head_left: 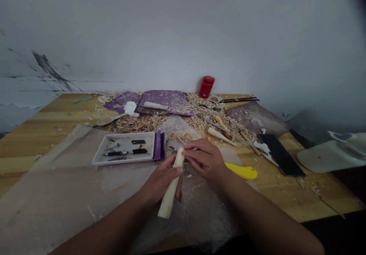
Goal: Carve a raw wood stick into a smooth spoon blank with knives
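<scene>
Head view: left grip (164,177) holds wood stick (170,193); right grip (205,160) touches its tip beyond, whether pinching unclear. Step appears tip handling; next move calls for steady left hold.

no readable text, labels or numbers anywhere.

Via head cam I obs. 1 pale wood stick (168,199): faceted, flat-cut nr. end, rounded far end w/ small orange-brown spot. It was gripped in L hand (164,176), axis fwd. & slightly R; R hand (204,158) touched far end.
</scene>
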`<state>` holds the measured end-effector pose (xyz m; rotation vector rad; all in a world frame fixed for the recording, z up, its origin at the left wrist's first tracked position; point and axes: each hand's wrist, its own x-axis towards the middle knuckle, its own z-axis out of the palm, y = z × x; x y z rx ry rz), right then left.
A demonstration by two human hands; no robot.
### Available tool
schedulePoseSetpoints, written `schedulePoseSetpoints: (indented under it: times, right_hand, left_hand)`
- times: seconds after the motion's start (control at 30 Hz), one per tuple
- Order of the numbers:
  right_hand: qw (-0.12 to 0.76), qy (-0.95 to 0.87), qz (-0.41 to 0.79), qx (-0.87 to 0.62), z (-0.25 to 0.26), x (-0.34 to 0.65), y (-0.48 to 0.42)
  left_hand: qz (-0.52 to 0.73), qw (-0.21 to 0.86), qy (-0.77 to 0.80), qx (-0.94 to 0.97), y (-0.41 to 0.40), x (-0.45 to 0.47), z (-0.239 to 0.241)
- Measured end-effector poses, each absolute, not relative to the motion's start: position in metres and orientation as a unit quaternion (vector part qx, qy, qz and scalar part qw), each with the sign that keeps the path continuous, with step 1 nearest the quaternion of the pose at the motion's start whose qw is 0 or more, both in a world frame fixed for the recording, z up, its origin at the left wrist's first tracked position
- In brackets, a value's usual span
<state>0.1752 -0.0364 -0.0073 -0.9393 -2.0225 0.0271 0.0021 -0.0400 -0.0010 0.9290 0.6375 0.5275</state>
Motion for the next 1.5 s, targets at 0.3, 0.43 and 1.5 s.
schedulePoseSetpoints:
  times: [0.3,0.43,1.5]
  right_hand:
    - [0.323,-0.855,-0.080,-0.398,-0.011,0.171,-0.038]
    - [0.269,-0.866,-0.102,-0.408,-0.012,0.169,-0.039]
    - [-0.020,-0.746,0.085,-0.660,-0.002,0.267,-0.089]
  left_hand:
    - [0.223,0.736,0.390,0.506,-0.046,0.010,-0.008]
    - [0.237,0.706,0.394,0.540,-0.047,0.011,-0.012]
    - [0.233,0.725,0.427,0.488,-0.036,0.010,-0.015]
